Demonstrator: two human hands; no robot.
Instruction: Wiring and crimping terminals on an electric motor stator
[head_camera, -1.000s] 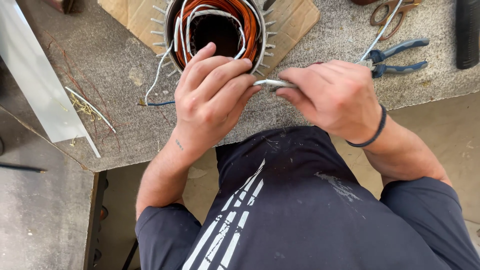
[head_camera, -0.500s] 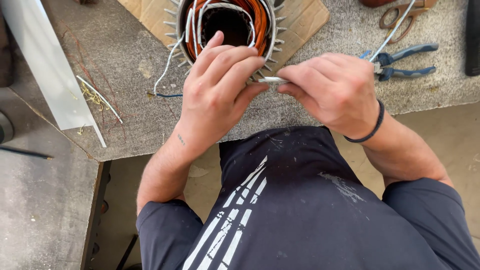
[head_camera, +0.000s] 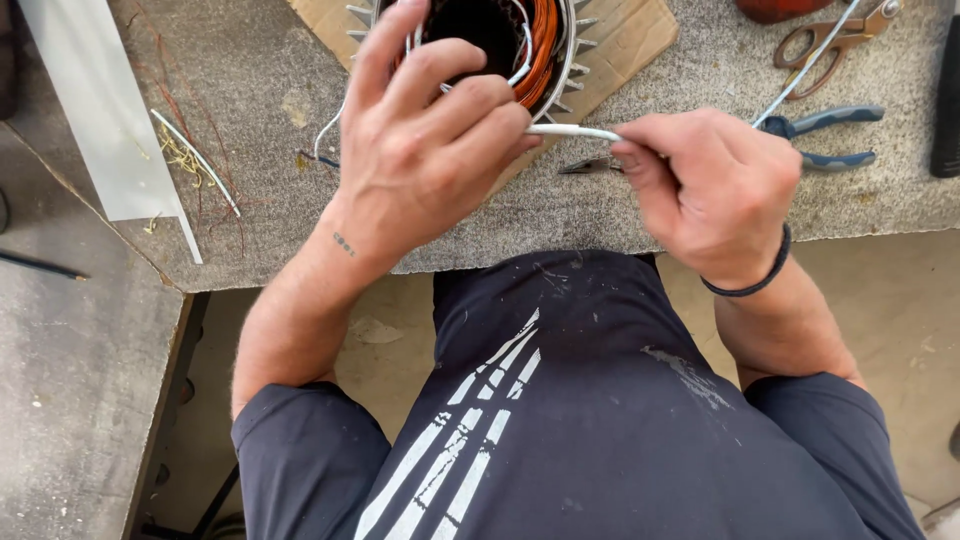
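Bright, even daylight, soft and diffuse. Faint shadows only beneath the hands (head_camera: 560, 170) on the counter (head_camera: 620, 215). No glare. Sharp throughout, slight softness along fingertips. Mild wide-angle stretch toward edges.

Bench (head_camera: 620, 215): rough grey speckled top, worn and stained, lit evenly by daylight. A second grey slab (head_camera: 70, 380) adjoins at lower left, set lower. Floor (head_camera: 900, 310): pale bare concrete, dusty. A white flat board (head_camera: 100, 110) lies slanted at the upper left corner.
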